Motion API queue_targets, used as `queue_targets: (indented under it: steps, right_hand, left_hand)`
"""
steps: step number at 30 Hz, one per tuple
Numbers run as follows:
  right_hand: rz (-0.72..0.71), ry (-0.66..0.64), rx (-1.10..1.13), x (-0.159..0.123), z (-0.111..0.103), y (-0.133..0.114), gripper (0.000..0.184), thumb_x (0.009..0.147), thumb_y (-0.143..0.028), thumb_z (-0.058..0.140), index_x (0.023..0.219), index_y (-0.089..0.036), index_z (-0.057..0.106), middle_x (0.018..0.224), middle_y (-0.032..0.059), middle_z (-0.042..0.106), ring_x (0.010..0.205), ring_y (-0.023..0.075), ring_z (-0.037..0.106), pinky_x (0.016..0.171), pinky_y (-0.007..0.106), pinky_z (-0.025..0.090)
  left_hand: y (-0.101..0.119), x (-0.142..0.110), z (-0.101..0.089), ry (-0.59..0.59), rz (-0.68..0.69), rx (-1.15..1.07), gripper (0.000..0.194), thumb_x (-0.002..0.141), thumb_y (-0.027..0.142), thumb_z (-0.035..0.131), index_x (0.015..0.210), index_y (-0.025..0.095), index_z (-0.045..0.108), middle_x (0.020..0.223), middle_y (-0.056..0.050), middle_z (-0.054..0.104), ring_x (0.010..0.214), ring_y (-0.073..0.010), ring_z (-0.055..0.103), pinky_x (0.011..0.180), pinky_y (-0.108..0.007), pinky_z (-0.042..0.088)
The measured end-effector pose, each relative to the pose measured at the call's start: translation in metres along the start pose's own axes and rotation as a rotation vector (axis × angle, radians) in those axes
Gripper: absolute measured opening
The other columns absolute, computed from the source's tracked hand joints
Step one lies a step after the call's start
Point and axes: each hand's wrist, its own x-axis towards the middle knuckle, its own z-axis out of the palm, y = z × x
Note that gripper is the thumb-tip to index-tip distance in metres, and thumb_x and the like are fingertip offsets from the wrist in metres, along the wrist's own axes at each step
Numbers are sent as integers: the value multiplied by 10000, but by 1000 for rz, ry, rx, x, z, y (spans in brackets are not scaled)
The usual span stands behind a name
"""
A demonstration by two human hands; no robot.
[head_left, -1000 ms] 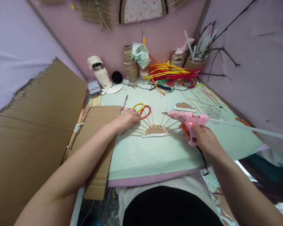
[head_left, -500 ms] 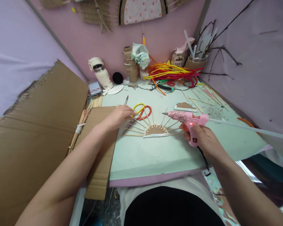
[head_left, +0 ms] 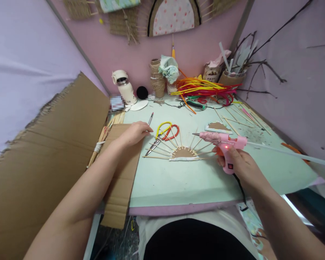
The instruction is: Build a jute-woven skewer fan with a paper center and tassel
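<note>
My right hand [head_left: 239, 160] is wrapped round a pink glue gun [head_left: 223, 139] with its red light lit and a long translucent glue stick [head_left: 287, 152] out of its back. The nozzle points left, above a half-round of cardboard [head_left: 182, 153] edged in white below, with thin wooden sticks fanning out from its curve. My left hand [head_left: 135, 133] is over the edge of the cardboard strip [head_left: 120, 180], fingers stretched loosely towards the right, close to a pen [head_left: 151, 118]. Scissors [head_left: 165, 133] with yellow and red handles lie behind the sticks, partly under them.
A second half-round piece [head_left: 219, 127] lies behind the glue gun. At the back stand a white bottle [head_left: 126, 90], a twine spool [head_left: 157, 81] and a heap of coloured cords [head_left: 208, 89]. Loose sticks [head_left: 249, 117] lie right; a tall cardboard sheet [head_left: 43, 144] leans left.
My left hand has drawn back leftward from the ends of the fanned sticks and the scissors. My right hand keeps the glue gun in nearly the same place. The camera view has shifted slightly.
</note>
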Motion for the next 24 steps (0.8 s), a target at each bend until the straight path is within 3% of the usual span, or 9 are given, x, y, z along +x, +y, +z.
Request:
queue_targets:
  steps: [6, 12, 18, 24]
  right_hand:
    - [-4, -15, -8, 0, 0, 3, 638, 843, -747, 478, 902, -152, 703, 571, 13, 552, 479, 130, 473, 438, 255, 375]
    - [18, -23, -6, 0, -1, 5, 638, 844, -745, 477, 904, -150, 702, 566, 10, 547, 479, 131, 473, 443, 255, 380]
    - [8, -17, 16, -1, -1, 6, 633, 846, -739, 485, 916, -146, 696, 583, 6, 549, 487, 127, 483, 455, 251, 376]
    - [24, -24, 15, -2, -2, 4, 663, 820, -775, 482, 888, -149, 690, 581, 8, 545, 487, 129, 477, 451, 254, 372]
  left_hand:
    - [10, 8, -4, -39, 10, -4, 239, 872, 197, 534, 975, 189, 750, 1005, -75, 738, 959, -217, 651, 907, -344, 486]
    - [35, 14, -4, -66, 131, -54, 170, 888, 196, 578, 912, 190, 746, 976, -75, 739, 934, -207, 653, 866, -321, 462]
    - [66, 13, 1, -98, 241, -60, 307, 884, 81, 493, 966, 217, 755, 1056, -73, 722, 1025, -210, 627, 890, -345, 420]
    - [76, 3, 9, -145, 307, -11, 374, 879, 54, 495, 1085, 234, 749, 1056, -86, 688, 1026, -228, 579, 874, -363, 404]
